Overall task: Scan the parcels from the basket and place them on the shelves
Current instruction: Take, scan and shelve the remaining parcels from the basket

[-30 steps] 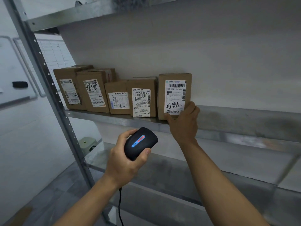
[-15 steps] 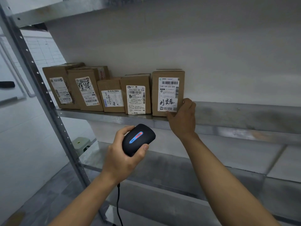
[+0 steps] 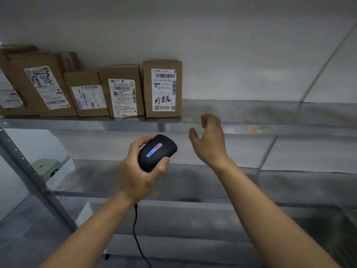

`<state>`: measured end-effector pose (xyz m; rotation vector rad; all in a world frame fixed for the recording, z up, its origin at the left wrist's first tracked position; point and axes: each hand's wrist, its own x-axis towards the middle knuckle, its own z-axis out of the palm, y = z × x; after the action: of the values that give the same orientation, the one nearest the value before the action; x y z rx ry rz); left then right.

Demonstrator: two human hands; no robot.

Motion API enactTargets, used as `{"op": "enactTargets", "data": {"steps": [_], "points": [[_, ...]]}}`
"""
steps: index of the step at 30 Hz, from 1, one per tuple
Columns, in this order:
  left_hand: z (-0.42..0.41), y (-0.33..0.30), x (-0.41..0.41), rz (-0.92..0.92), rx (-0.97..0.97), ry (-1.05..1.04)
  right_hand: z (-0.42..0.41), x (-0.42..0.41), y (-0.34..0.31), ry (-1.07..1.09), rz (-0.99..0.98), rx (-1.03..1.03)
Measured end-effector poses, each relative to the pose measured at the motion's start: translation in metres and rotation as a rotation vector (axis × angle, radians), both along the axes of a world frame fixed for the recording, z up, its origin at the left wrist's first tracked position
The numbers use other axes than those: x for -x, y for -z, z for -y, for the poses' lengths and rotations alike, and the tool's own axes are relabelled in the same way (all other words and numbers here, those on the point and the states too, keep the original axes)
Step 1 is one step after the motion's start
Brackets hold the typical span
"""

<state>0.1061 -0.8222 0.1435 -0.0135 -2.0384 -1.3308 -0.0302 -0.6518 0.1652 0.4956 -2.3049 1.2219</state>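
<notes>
A: How are the hands seen?

B: The black scanner (image 3: 157, 151) is gripped in the left hand (image 3: 138, 171), with the fingers and thumb curled round its body; a blue and red strip is shown on its top, and a black cable (image 3: 136, 235) is seen hanging from below the wrist. Nothing is held by the right hand (image 3: 209, 140); its fingers are loosely curled and parted from the thumb, and it is raised just in front of the shelf edge (image 3: 251, 128), near the rightmost parcel (image 3: 162, 88) but apart from it.

A: Where are the parcels found?

B: A row of brown cardboard boxes is stood upright on the metal shelf, at the left, labels turned toward the near side. The rightmost parcel is set just beside the second box (image 3: 122, 91), whose label overhangs the bottom edge. Further left, a smaller box (image 3: 87, 93) and a larger one (image 3: 42, 86) with scribbled ink are lined up. A lower shelf (image 3: 193, 182) is seen beneath.
</notes>
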Motion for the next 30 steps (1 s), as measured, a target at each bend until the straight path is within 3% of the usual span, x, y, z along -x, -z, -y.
{"op": "enactTargets", "data": {"steps": [14,30], "points": [[-0.136,0.034,0.027,0.083,-0.010,0.343,-0.175,-0.076,0.054,0.294,0.231,0.137],[-0.461,0.057,0.029,0.222,0.073,0.922,-0.483,-0.229,0.112,0.903,0.406,0.206]]}}
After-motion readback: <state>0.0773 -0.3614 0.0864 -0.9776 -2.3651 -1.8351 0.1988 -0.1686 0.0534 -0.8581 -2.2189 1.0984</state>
